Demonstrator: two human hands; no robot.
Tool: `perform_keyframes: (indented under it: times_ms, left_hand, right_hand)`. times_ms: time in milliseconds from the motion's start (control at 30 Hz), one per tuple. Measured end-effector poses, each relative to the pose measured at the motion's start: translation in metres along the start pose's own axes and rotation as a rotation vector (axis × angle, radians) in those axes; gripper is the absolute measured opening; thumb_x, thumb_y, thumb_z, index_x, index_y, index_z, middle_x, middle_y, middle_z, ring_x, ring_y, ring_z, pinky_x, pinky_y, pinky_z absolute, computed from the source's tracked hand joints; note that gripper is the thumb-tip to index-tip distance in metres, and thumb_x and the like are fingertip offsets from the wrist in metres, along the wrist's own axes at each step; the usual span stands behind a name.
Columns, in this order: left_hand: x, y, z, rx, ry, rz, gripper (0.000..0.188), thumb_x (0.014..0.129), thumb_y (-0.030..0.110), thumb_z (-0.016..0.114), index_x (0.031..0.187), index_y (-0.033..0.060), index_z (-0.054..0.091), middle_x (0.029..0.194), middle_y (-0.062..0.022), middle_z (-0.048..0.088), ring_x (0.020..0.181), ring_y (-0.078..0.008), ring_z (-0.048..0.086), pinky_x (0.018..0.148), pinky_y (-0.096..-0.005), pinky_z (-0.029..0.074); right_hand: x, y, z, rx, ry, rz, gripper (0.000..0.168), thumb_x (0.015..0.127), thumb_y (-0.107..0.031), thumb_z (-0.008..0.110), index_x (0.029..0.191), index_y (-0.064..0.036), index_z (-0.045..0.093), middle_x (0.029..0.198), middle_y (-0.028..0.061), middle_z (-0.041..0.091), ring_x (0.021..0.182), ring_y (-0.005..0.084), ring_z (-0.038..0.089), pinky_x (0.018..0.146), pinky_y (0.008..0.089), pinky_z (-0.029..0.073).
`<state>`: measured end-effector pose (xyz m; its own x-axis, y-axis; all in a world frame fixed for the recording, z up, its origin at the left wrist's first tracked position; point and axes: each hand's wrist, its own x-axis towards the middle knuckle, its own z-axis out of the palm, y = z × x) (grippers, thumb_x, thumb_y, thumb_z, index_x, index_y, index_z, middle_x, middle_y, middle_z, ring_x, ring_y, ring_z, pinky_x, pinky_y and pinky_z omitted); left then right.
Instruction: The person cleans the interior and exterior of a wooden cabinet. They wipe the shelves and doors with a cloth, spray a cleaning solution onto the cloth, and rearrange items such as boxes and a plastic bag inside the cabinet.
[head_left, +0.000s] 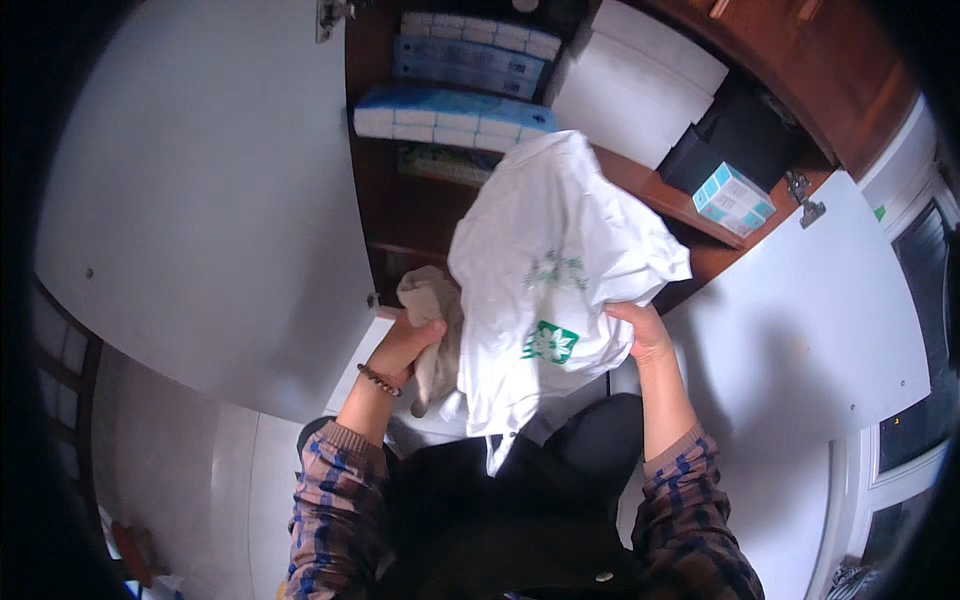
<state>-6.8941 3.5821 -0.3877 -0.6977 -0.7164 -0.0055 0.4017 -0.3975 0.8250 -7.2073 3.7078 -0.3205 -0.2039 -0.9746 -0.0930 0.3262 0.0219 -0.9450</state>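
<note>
My right hand (642, 330) grips the right edge of a white plastic bag (517, 247), thumb on top. The bag hangs spread out before the cabinet and bears green printing. In my left hand (405, 346) is a crumpled beige cloth (439, 300), just left of the bag. A bead bracelet circles my left wrist. The bag covers part of the cabinet's lower shelves, and what it may contain cannot be seen.
Both white cabinet doors (202, 202) (810, 322) stand swung out at the sides. Blue-and-white packs of tissue paper (457, 120) sit on the upper shelf. White boxes (634, 90), a black box (739, 135) and a small blue-and-white carton (733, 201) are farther right. My knees are below the bag.
</note>
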Motion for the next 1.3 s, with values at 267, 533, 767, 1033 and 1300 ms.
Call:
perform_keyframes:
  times_ms: [267,533,767,1033,1300]
  left_hand:
    - [-0.009,-0.006,0.038,0.110,0.227,-0.289,0.052,0.068,0.001,0.067,0.116,-0.0045,0.046,0.102,-0.0176,0.060,0.088,-0.0294,0.061,0.081,-0.0373,0.051]
    - [-0.009,-0.017,-0.009,-0.133,0.077,-0.382,0.030,0.072,0.006,0.060,0.100,-0.0044,0.061,0.094,-0.0183,0.064,0.079,-0.0276,0.063,0.076,-0.0358,0.052]
    - [-0.006,-0.024,0.006,0.464,0.491,-0.274,0.042,0.066,0.009,0.072,0.103,-0.0042,0.058,0.096,-0.0166,0.063,0.081,-0.0271,0.062,0.077,-0.0345,0.051]
    - [-0.024,-0.077,0.035,0.934,0.405,0.031,0.056,0.067,0.014,0.071,0.116,0.0018,0.046,0.097,-0.0221,0.061,0.096,-0.0370,0.058,0.080,-0.0383,0.047]
    - [-0.049,-0.074,0.017,0.248,0.145,-0.484,0.056,0.070,0.002,0.067,0.120,-0.0011,0.042,0.108,-0.0123,0.056,0.098,-0.0223,0.056,0.089,-0.0323,0.044]
  right_hand:
    - [-0.024,0.024,0.023,-0.017,0.067,-0.026,0.060,0.075,-0.013,0.072,0.125,0.000,0.042,0.116,0.0092,0.054,0.106,0.0224,0.052,0.091,0.0348,0.042]
    - [-0.033,-0.007,0.006,-0.215,0.266,0.026,0.044,0.077,-0.015,0.067,0.113,0.004,0.053,0.103,0.0120,0.061,0.090,0.0213,0.060,0.080,0.0318,0.048]
    - [-0.017,0.038,-0.013,-0.159,0.387,0.107,0.047,0.078,-0.008,0.064,0.121,0.001,0.047,0.108,0.0133,0.059,0.094,0.0237,0.059,0.081,0.0343,0.049]
    - [-0.038,0.136,0.087,-0.111,0.145,0.029,0.073,0.079,-0.010,0.067,0.136,-0.005,0.022,0.131,0.0113,0.038,0.119,0.0228,0.039,0.099,0.0353,0.033]
    - [-0.050,0.177,0.073,-0.291,0.141,0.331,0.052,0.074,0.000,0.063,0.121,0.000,0.043,0.111,0.0099,0.055,0.103,0.0211,0.053,0.089,0.0342,0.042]
